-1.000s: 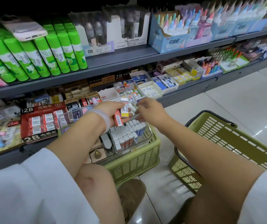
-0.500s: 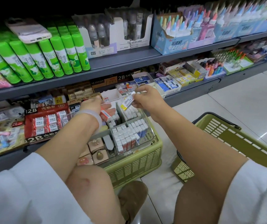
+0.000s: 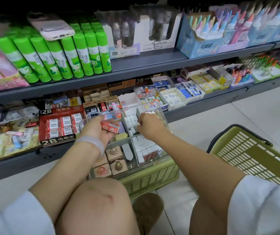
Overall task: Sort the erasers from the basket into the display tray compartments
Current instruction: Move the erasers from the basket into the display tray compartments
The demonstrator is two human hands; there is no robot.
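**Erasers going into a tray perched on a basket**

The clear display tray (image 3: 159,114) sits across the rim of an olive basket (image 3: 150,179), not on the floor; a push near its far edge could tip or slide it, spilling the sorted rows; that is a judgement, since how firmly it sits is hidden. The right hand (image 3: 150,126) reaches into the far middle compartment, fingertips curled down among the white erasers (image 3: 131,121); whether they pinch one I cannot tell. The left hand (image 3: 96,128) hovers over the tray's far left part, fingers clasped round a red-sleeved eraser (image 3: 110,127); a loose hold could drop it into the wrong compartment. The near right compartment is packed tight with upright erasers (image 3: 144,148), so wedging in another risks toppling neighbours. A second olive basket (image 3: 252,160) stands on the floor at the right, well apart.
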